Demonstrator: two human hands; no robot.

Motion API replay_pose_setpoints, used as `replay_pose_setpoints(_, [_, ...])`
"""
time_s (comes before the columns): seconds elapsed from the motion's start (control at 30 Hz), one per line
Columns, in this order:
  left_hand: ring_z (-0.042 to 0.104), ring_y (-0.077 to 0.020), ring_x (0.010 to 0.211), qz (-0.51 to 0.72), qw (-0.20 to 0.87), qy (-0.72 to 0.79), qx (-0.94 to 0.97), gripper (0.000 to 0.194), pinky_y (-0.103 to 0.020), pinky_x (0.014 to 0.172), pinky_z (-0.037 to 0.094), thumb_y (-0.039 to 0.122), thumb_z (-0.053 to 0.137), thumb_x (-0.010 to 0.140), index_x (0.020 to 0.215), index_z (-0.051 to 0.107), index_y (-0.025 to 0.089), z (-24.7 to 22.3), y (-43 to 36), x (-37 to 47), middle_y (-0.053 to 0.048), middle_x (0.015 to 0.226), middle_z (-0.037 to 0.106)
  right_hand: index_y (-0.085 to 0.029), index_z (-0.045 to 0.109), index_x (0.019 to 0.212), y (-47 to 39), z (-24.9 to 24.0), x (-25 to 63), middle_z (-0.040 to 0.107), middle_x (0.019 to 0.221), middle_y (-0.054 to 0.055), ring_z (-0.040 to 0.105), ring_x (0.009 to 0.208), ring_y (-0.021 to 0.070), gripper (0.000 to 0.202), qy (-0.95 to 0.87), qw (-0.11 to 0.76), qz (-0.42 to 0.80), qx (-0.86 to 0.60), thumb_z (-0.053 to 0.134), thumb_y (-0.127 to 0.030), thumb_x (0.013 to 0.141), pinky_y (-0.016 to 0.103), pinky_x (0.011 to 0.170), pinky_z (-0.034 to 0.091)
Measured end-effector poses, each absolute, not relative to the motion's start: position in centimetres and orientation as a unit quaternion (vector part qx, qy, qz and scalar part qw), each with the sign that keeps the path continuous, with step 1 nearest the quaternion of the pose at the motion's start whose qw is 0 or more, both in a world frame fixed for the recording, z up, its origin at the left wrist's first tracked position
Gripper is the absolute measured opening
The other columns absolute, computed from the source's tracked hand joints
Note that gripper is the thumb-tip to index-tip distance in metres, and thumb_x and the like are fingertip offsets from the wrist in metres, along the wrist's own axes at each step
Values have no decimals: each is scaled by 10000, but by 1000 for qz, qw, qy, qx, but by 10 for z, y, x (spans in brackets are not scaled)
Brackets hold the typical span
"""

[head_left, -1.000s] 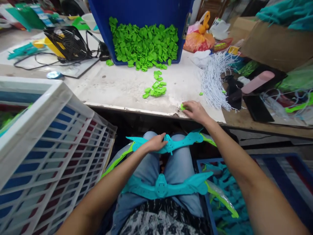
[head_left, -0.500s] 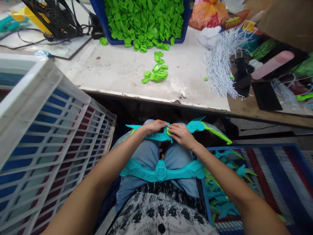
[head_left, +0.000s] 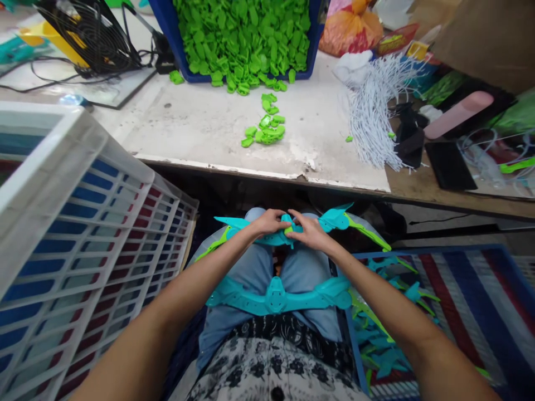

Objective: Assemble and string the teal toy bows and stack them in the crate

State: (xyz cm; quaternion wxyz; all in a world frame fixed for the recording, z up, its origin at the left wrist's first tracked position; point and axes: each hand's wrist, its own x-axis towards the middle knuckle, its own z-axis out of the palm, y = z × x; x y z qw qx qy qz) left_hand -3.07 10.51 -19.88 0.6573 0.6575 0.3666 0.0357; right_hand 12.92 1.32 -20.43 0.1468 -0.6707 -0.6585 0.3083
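Across my knees lies a turquoise plastic toy bow (head_left: 334, 219) with lime-green limbs at both ends. My left hand (head_left: 271, 221) is closed around its middle from the left. From the right, my right hand (head_left: 308, 230) is closed at the same middle, its fingers on a small lime-green plastic piece (head_left: 288, 229) set against the turquoise centre. The fingers partly hide that piece. Nearer my body, a second turquoise bow (head_left: 276, 298) rests across my thighs, touched by neither hand.
A blue bin (head_left: 169, 42) of green pieces stands on the worn table (head_left: 200, 125), with loose green pieces (head_left: 267, 133) before it. White cords (head_left: 371, 117) lie to the right. A white crate (head_left: 100, 156) stands left; a blue-edged crate (head_left: 499, 267) with more bows is right.
My fingers have shifted at the bow's centre, and the green piece there now looks turned and lower. The bow has tilted slightly, showing more of its left green limb.
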Motion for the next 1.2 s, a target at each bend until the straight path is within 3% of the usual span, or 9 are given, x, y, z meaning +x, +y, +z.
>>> replay_pose_setpoints(0.27, [581, -151, 799, 40, 638, 344, 687, 388, -216, 680, 450, 258, 613, 744, 1083, 584, 72, -204, 104, -25, -71, 928, 649, -231, 356, 1410, 12, -205, 134, 623, 1193, 113, 581, 1083, 289, 649, -688, 109, 301, -651, 572, -410, 825, 452, 924, 400])
replay_pose_setpoints(0.53, [586, -168, 779, 11, 515, 380, 768, 364, -234, 678, 446, 285, 588, 808, 1090, 586, 55, -202, 102, -21, -78, 887, 646, -160, 358, 1409, 5, -194, 127, 640, 1155, 138, 593, 1060, 290, 637, -687, 54, 250, -680, 541, -404, 850, 424, 898, 409])
replay_pose_setpoints(0.6, [605, -190, 830, 9, 475, 392, 788, 416, -256, 721, 460, 290, 582, 827, 1175, 534, 68, -195, 96, -22, -94, 939, 651, -185, 451, 1352, 11, -183, 131, 671, 1092, 110, 621, 995, 272, 570, -699, 42, 253, -668, 562, -393, 834, 372, 843, 441])
replay_pose_setpoints(0.77, [540, -285, 1100, 51, 230, 400, 886, 396, -383, 900, 441, 295, 511, 880, 1235, 483, 122, -187, 52, -24, -183, 1258, 531, -201, 667, 1054, 88, -140, 139, 679, 1029, 68, 598, 974, 223, 294, -696, 191, 105, -684, 431, -251, 885, 323, 866, 443])
replay_pose_setpoints(0.87, [429, -370, 1229, 46, 152, 370, 915, 727, -451, 958, 415, 347, 684, 752, 1335, 365, 51, -199, 25, -26, -274, 1440, 285, -160, 628, 1135, 160, -122, 136, 621, 1105, 118, 522, 1044, 266, 350, -692, 246, -21, -679, 411, -213, 867, 374, 906, 417])
replay_pose_setpoints(0.9, [445, -375, 1216, 39, 134, 372, 918, 760, -460, 940, 431, 318, 690, 745, 1356, 331, 43, -205, 20, -26, -289, 1439, 275, -154, 620, 1148, 180, -118, 133, 602, 1132, 131, 506, 1051, 281, 369, -700, 236, -38, -673, 415, -188, 844, 389, 898, 416])
replay_pose_setpoints(1.0, [625, -292, 965, 44, 89, 379, 920, 475, -407, 753, 525, 160, 463, 862, 1329, 390, 106, -223, 18, -27, -267, 1348, 427, -143, 644, 1066, 216, -114, 125, 611, 1078, 167, 526, 998, 298, 394, -737, 181, -44, -650, 385, -109, 772, 415, 860, 418])
replay_pose_setpoints(1.1, [656, -272, 802, 59, 105, 339, 933, 441, -355, 539, 525, 226, 453, 854, 1286, 445, 142, -235, 41, -27, -240, 1186, 562, -222, 655, 921, 227, -126, 131, 613, 868, 184, 563, 881, 303, 345, -750, 184, -67, -631, 356, -137, 770, 421, 749, 418])
replay_pose_setpoints(1.2, [647, -236, 638, 3, 203, 306, 930, 326, -285, 410, 449, 307, 537, 789, 1104, 571, 227, -229, 68, -27, -135, 840, 650, -296, 625, 854, 229, -146, 151, 592, 873, 205, 590, 812, 294, 320, -753, 219, -57, -618, 358, -154, 752, 432, 659, 381])
